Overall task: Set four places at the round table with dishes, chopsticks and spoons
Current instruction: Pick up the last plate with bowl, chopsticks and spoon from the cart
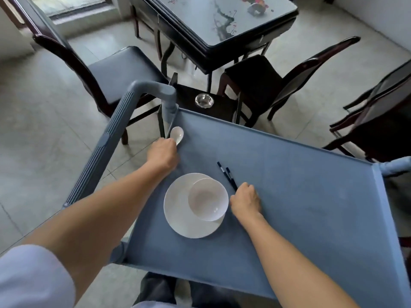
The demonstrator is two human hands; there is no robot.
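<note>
Left hand: the left hand (163,153) is curled over the handle of a white ceramic soup spoon (177,134) in the far left corner of the blue plastic cart tray (311,196).
Right hand: the right hand (245,201) is closed on the near ends of dark chopsticks (227,175) lying on the tray.
Dishes: a white bowl (208,198) sits in a white round plate (189,210) between the hands.
Doing it well: I'd lift the spoon level and keep both sticks pinched together, clear of the bowl's rim.
Writing: none readable.

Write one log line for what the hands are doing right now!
left hand: on white spoon | right hand: on dark chopsticks | bowl: on plate | all on blue cart tray
</note>
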